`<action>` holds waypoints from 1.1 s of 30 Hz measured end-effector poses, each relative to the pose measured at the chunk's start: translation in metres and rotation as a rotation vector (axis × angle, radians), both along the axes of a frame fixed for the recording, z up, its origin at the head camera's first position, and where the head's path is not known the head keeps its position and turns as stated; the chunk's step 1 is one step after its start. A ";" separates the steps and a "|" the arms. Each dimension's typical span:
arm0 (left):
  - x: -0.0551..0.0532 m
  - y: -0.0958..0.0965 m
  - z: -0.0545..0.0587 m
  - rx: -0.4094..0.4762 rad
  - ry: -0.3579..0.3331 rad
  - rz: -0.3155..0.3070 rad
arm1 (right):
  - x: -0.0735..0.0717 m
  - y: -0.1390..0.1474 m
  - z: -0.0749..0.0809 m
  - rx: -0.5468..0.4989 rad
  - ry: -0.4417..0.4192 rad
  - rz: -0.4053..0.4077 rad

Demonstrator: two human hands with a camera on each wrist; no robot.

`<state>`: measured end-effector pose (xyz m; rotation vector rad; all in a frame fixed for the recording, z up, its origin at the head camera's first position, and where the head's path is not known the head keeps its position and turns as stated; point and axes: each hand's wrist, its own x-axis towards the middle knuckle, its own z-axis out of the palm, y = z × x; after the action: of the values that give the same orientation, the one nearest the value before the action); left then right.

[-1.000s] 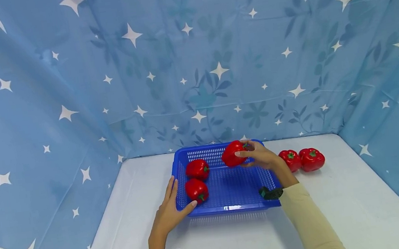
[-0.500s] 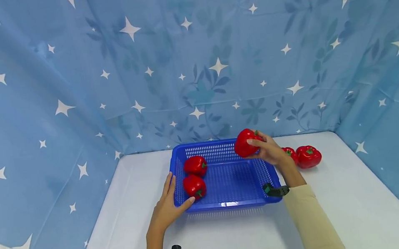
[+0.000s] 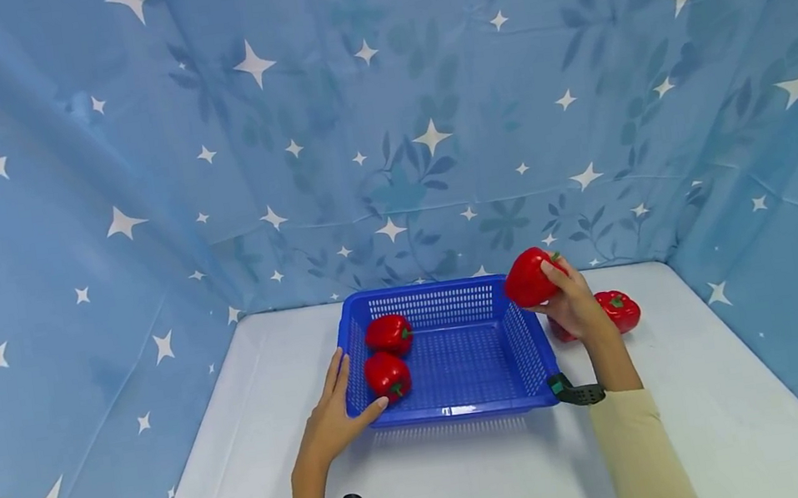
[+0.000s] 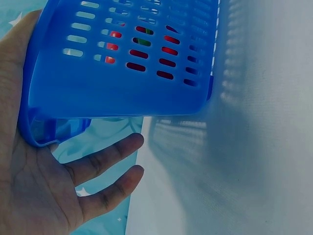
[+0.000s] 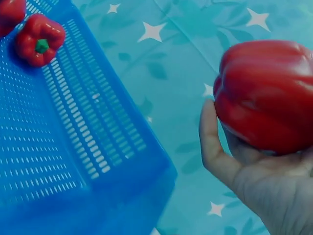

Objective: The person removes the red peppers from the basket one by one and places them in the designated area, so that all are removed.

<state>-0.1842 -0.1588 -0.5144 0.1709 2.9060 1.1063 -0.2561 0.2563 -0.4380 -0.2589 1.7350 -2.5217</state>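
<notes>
In the head view, my right hand (image 3: 572, 301) grips a red bell pepper (image 3: 530, 277), its thumb across the pepper's side, above the right wall of the blue basket (image 3: 452, 412). The right wrist view shows this pepper (image 5: 269, 100) beside the basket's rim. My left hand (image 3: 333, 419) rests at the basket's front left corner, fingers spread along the outside and thumb at the front rim. In the left wrist view, two fingers of the left hand (image 4: 36, 188) stretch out straight below the rim. Two red bell peppers (image 3: 389, 335) lie inside the basket, on its left side.
To the right of the basket, another bell pepper (image 3: 619, 311) lies on the white table (image 3: 696, 378), with one more beside it mostly hidden by my right hand. A blue star-patterned curtain (image 3: 382, 117) stands behind the table and along both sides.
My right hand has carried the bell pepper rightward, from over the basket's middle to above its right wall. The left hand keeps its place at the corner.
</notes>
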 end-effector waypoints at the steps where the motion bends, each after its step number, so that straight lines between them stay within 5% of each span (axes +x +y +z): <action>1: 0.000 0.000 0.000 -0.001 -0.002 0.000 | 0.003 0.002 0.000 -0.002 -0.003 -0.032; 8: -0.001 -0.003 -0.001 0.000 0.012 -0.002 | 0.027 0.018 -0.001 0.015 -0.033 -0.305; 16: -0.003 -0.002 -0.004 0.008 0.016 -0.006 | 0.056 0.038 -0.021 0.032 -0.055 -0.514; 25: -0.002 -0.002 -0.006 -0.003 0.005 -0.001 | 0.075 0.047 -0.063 0.384 -0.191 -0.736; 33: -0.001 -0.002 -0.005 0.013 0.007 -0.007 | 0.082 0.045 -0.086 0.652 -0.265 -0.721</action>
<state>-0.1857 -0.1606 -0.5192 0.1848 2.9027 1.1266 -0.1745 0.3013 -0.5238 0.8256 2.7091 -1.9745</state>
